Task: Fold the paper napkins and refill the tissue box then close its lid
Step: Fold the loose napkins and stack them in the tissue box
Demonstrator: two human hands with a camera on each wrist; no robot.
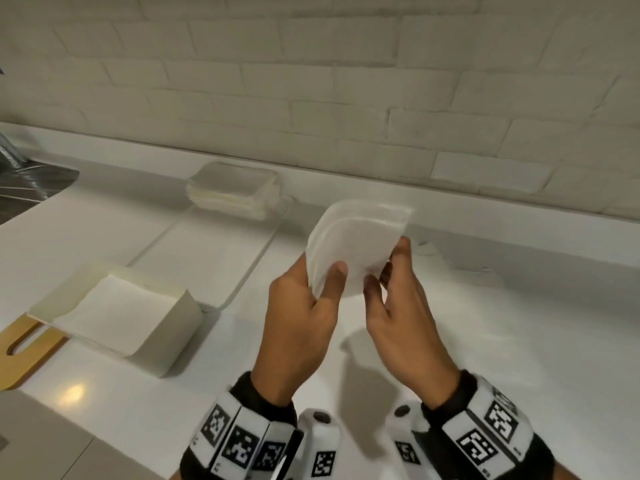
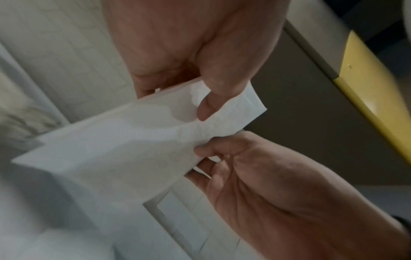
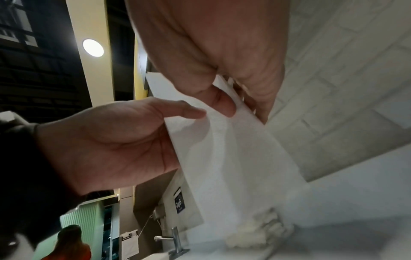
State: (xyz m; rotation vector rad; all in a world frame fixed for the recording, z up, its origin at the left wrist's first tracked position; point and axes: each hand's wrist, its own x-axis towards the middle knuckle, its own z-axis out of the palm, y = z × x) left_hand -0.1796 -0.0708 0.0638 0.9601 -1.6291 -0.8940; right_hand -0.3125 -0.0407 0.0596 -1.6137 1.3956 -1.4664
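Head view — napkin (image 1: 353, 244) above both thumbs

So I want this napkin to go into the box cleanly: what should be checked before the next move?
1. Left hand pinches the napkin: ok.
2. Right hand pinches its near edge: ok.
3. Napkin folded flat with edges aligned: not ok, it bows in the air.
4. Tissue box open: ok, a sheet lies inside.
5. Lid within reach beside the box: ok.
6. Napkin stack on the tray ready: ok.
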